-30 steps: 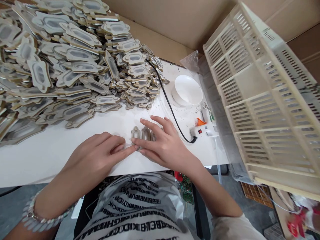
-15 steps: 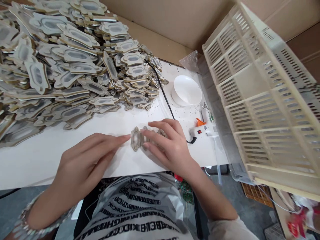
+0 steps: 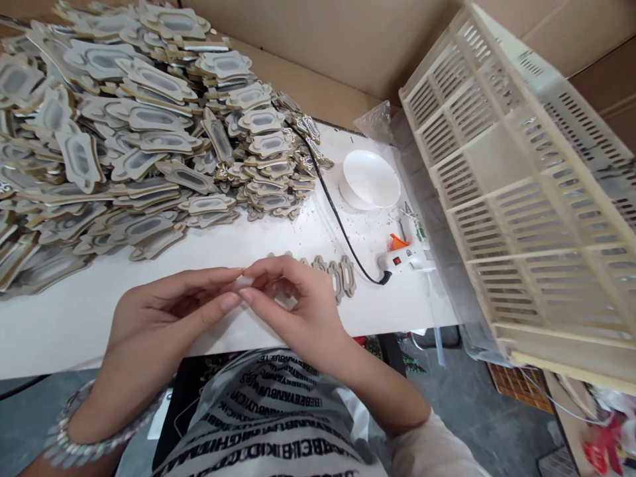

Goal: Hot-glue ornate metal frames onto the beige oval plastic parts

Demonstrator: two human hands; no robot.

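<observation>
My left hand (image 3: 173, 311) and my right hand (image 3: 298, 305) meet at their fingertips over the white table, thumbs and forefingers pinched together. A small whitish patch shows between the fingertips, too small and too covered to name. Behind my right hand runs a row of small grey, frame-shaped pieces with oval centres. Its right end shows a flat grey piece (image 3: 348, 275) standing clear of the hand, while those further left are partly hidden by my fingers.
A large heap of similar grey frame pieces (image 3: 159, 119) fills the left and back of the table (image 3: 64, 331). Further right stand a white bowl (image 3: 370, 180), a white power switch block (image 3: 405, 260) with a black cable (image 3: 330, 199), an orange item (image 3: 397, 242) and a tall cream plastic crate (image 3: 527, 199).
My right hand has moved left, off the row of pieces, to meet my left hand. Both hands have gone from outstretched fingers to a pinch, and the row's right end is now uncovered.
</observation>
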